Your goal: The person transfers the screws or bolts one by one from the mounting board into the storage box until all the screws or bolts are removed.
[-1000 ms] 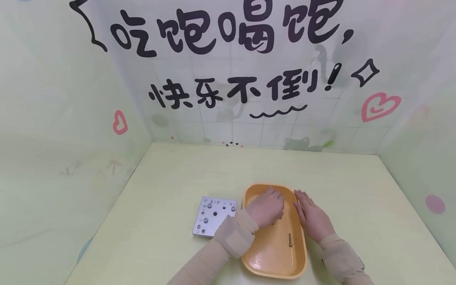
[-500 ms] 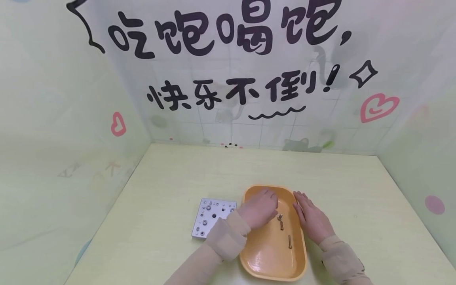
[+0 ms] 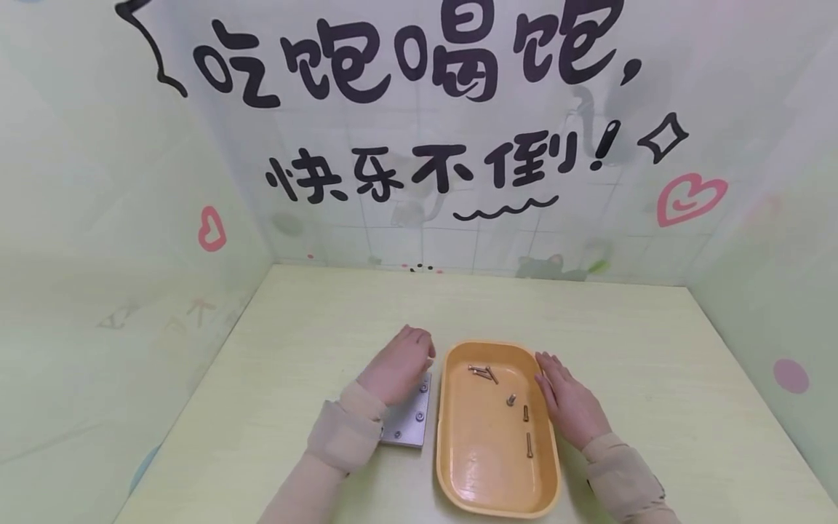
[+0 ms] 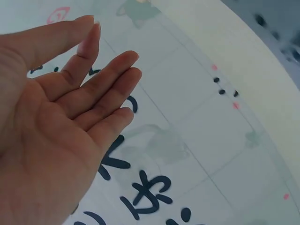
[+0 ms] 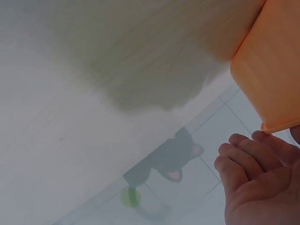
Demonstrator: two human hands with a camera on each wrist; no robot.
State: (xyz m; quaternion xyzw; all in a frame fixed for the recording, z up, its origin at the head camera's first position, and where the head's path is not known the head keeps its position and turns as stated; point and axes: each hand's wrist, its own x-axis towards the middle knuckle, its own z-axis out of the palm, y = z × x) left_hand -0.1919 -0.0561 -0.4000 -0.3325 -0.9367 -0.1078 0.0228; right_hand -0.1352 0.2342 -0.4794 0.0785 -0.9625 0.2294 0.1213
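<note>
A person's left hand [image 3: 401, 367] hovers over a silver metal plate [image 3: 412, 429] on a pale table [image 3: 655, 349], the wrist hiding much of its surface. Seen from the left wrist, thumb and index finger meet at the tips while the other three fingers [image 4: 110, 96] extend loosely; whether something small sits between those tips cannot be told.

At right, the right hand [image 3: 576, 407] grasps nothing, its fingers extended and resting against the rim of an orange tray [image 3: 481, 473], near the far right corner.

The tray lies just beside the plate, the two not touching. Inside it, a cluster of slim screws [image 3: 483, 373] lies at the far end, a stubby bolt [image 3: 511, 399] sits nearer the right side, and a short screw [image 3: 526, 413] and a longer screw [image 3: 529, 445] lie in line along the right wall. Bolt heads [image 3: 420, 416] dot the visible part of the plate.

Beige bands [image 3: 345, 437] wrap both wrists. Behind the table, a printed backdrop [image 3: 419, 240] carries bold black Chinese characters [image 3: 373, 175] and a pink heart [image 3: 690, 199].
</note>
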